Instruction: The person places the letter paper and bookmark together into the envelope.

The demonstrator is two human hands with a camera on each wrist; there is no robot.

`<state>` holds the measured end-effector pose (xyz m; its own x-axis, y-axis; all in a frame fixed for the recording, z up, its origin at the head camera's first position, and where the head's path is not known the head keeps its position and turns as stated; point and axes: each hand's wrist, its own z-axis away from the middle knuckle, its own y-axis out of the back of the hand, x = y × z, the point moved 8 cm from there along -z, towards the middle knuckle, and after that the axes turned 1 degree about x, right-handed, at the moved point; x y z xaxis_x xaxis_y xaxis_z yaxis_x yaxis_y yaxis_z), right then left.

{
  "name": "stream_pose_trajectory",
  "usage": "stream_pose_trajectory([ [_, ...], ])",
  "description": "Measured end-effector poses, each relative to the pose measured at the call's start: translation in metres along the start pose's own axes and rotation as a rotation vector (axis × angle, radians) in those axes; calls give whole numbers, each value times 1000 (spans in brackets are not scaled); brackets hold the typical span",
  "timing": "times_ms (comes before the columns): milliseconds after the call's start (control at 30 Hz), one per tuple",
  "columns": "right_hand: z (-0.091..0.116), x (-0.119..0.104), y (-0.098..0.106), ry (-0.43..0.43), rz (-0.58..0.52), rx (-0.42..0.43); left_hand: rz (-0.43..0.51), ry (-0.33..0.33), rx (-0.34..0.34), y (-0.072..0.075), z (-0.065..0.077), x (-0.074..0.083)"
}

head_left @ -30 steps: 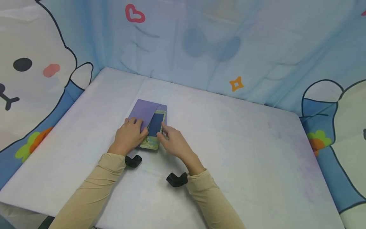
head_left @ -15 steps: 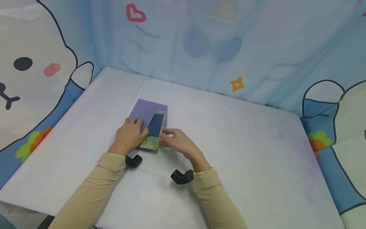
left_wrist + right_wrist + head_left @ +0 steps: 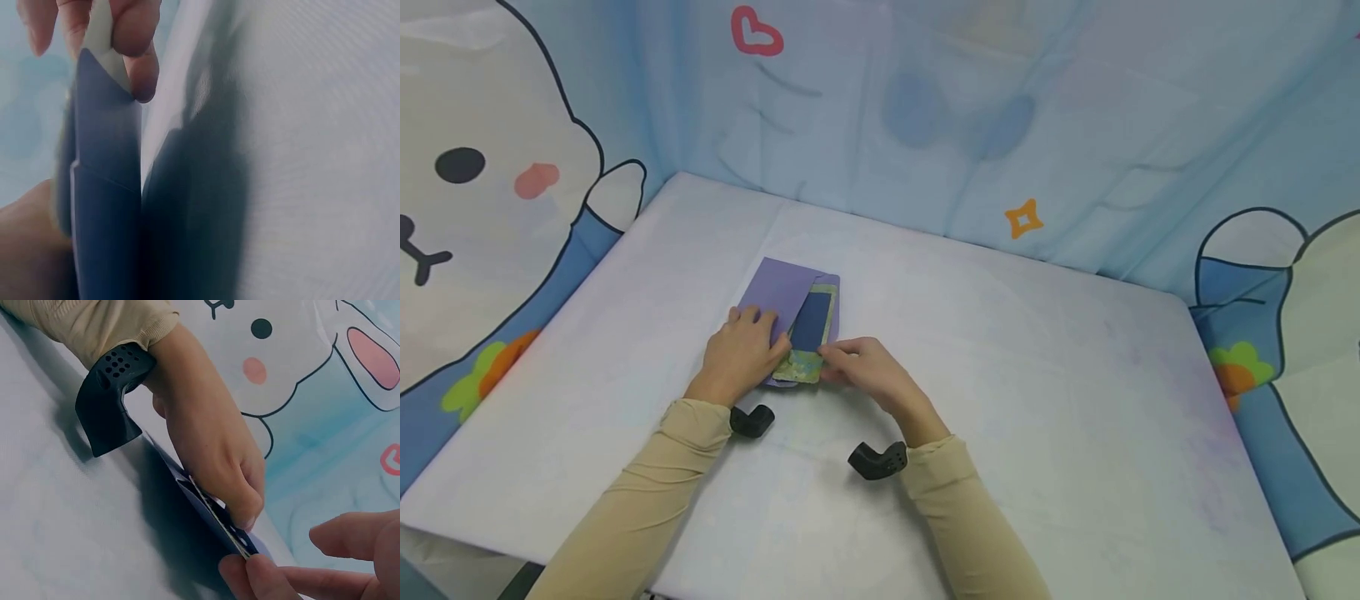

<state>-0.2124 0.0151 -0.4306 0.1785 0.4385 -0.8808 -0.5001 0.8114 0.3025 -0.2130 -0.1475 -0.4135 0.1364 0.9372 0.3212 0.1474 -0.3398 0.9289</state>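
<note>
In the head view, a purple paper envelope (image 3: 777, 290) stands tilted, its flap folded partly aside. Inside the opening sits a card (image 3: 812, 323) with a dark blue panel and a yellow-green floral border. My left hand (image 3: 736, 358) grips the envelope at its left side, thumb by the flap's edge. With thumb and fingers my right hand (image 3: 871, 377) pinches the card's right edge, low down. The right wrist view shows those fingers (image 3: 265, 578) on the thin edge, near the left thumb. In the left wrist view the envelope (image 3: 106, 206) appears edge-on, above its shadow.
A pale cloth covers the table (image 3: 1060, 400). Behind it hangs a light blue curtain (image 3: 880, 108) with cartoon prints. Each wrist bears a black camera mount, the left mount (image 3: 752, 422) and the right mount (image 3: 877, 461). Tan sleeves cover both forearms.
The card has slid slightly up and away, so the envelope's lower edge now shows beneath it. My right hand has shifted right and pinches the card's edge. The left hand stays in place.
</note>
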Motion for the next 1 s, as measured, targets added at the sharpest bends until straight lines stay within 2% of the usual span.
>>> stream_pose_trajectory([
  [133, -2, 3, 4, -22, -23, 46, 1, -2, 5, 1, 0, 0],
  [300, 1, -1, 5, -3, -25, 57, 7, 5, -2, 1, 0, 0],
  [467, 4, -11, 14, 93, 58, 156, 12, 11, -15, -1, 0, -1],
  [567, 2, -14, 15, 137, 12, 193, 8, 11, -17, -1, 0, -1],
  [767, -5, -6, 2, 59, -197, 91, 3, 1, -6, 0, 0, 0],
  [1000, -7, -6, -8, 38, -335, 32, -4, -5, 9, 0, 0, -1],
])
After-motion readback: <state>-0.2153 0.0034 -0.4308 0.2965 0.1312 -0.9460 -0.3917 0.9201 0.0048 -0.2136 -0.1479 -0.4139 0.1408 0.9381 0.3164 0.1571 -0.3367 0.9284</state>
